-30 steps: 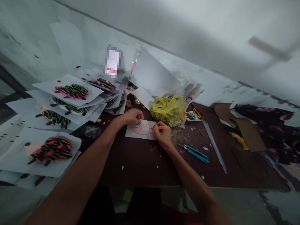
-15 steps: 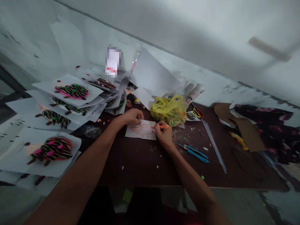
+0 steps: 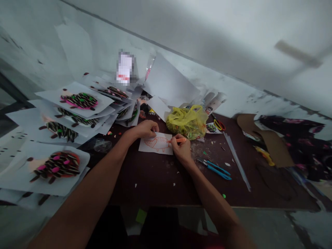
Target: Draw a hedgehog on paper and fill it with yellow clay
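A small white sheet of paper (image 3: 162, 150) lies on the dark brown table, bearing an orange outline of an animal with a striped body and short legs. Curled at its upper left corner, my left hand (image 3: 146, 129) holds the sheet down with the thumb side. My right hand (image 3: 183, 150) grips an orange marker (image 3: 181, 140), its tip against the right end of the drawing. Just beyond the sheet sits a yellow plastic bag (image 3: 185, 121) with colourful scraps inside. Blue-handled thread snips (image 3: 216, 169) lie to the right of my right hand.
Stacked papers with clay hedgehogs (image 3: 59, 166) fill the left side. A pixelated screen (image 3: 125, 68) stands by the wall. Rightward are scissors (image 3: 219, 124), clear plastic strips (image 3: 237, 160), a yellow-handled tool (image 3: 264, 155), cardboard (image 3: 277, 148) and dark floral cloth (image 3: 293, 126).
Almost nothing differs. The marker in my right hand has shifted very slightly at the right end of the drawing; my left hand stays in place.
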The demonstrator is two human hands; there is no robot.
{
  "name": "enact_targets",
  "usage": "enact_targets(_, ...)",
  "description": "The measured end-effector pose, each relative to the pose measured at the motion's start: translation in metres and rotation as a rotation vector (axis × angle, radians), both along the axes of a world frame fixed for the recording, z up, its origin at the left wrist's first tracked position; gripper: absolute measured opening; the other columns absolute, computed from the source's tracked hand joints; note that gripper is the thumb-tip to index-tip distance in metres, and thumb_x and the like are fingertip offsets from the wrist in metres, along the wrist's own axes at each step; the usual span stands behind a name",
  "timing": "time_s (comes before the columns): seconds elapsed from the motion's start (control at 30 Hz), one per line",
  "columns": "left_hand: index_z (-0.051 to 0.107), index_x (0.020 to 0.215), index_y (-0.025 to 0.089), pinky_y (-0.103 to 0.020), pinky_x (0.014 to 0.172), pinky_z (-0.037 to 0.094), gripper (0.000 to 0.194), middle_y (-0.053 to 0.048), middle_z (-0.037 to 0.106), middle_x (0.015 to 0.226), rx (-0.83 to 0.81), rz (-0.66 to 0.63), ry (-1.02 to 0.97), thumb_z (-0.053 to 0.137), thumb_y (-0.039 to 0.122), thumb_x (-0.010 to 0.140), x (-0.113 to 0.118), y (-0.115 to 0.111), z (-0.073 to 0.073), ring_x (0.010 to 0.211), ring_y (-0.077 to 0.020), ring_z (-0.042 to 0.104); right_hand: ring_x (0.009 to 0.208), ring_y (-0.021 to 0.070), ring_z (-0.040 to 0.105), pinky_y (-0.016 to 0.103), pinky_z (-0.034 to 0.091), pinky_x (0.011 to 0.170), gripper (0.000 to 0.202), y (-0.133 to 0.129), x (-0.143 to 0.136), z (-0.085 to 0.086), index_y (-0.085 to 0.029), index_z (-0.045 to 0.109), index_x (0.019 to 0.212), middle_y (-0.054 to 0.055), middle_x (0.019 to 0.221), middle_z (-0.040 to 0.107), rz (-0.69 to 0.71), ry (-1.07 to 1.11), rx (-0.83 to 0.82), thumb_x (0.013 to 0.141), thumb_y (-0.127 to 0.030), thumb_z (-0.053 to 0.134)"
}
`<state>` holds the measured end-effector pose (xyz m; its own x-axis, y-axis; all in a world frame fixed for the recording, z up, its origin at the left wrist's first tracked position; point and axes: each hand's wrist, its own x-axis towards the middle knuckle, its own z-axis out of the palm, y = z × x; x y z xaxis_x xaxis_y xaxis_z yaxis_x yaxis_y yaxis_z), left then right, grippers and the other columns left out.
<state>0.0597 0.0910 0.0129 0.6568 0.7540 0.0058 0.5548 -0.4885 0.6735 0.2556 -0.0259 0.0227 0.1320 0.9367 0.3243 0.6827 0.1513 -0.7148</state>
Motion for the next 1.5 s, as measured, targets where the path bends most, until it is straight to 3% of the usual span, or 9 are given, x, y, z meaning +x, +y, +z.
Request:
enact_targets(0.23,0.073,0.089,0.016,-0.023,0.065,0.042,0.027,-0.004,0.072,0.087,-0.004,-0.010,0.011,0.061,0.016,0.066,-0.001,0.001,0.000,0.076,-0.0158,0.061,0.047,0.0112,0.042,0.025,0.030,0.050,0.026,0.000,0.000,0.002,-0.023,0.047,0.056,-0.004,0.050,0.051,-0.017,0.007,-0.004,0.080,-0.034,0.048)
enact_targets(0.53,0.074,0.088,0.017,-0.022,0.066,0.043,0.025,-0.003,0.072,0.086,-0.011,-0.002,0.009,0.062,0.017,0.066,0.000,0.000,0.002,0.076,-0.0152,0.061,0.054,0.0131,0.053,0.024,0.039,0.053,0.027,-0.006,-0.016,0.005,-0.022,0.055,0.061,-0.001,0.059,0.060,0.112,0.207,-0.019,0.082,-0.038,0.050)
enact_targets(0.87,0.074,0.090,0.017,-0.024,0.068,0.043,0.027,-0.005,0.073,0.090,-0.023,-0.005,0.039,0.061,0.018,0.066,0.000,-0.002,0.009,0.082,-0.0178,0.062,0.057,0.0142,0.058,0.025,0.042,0.056,0.029,-0.007,-0.023,-0.007,-0.021,0.060,0.071,0.001,0.065,0.065,0.144,0.172,-0.074,0.089,-0.043,0.052)
enact_targets(1.5,0.073,0.093,0.014,-0.022,0.068,0.043,0.028,-0.005,0.073,0.092,-0.012,-0.003,0.072,0.060,0.017,0.069,0.001,-0.005,0.011,0.082,-0.0162,0.062,0.055,0.0125,0.053,0.024,0.038,0.053,0.028,-0.009,-0.025,-0.001,-0.021,0.060,0.067,0.000,0.062,0.061,0.177,0.162,-0.057,0.087,-0.038,0.053)
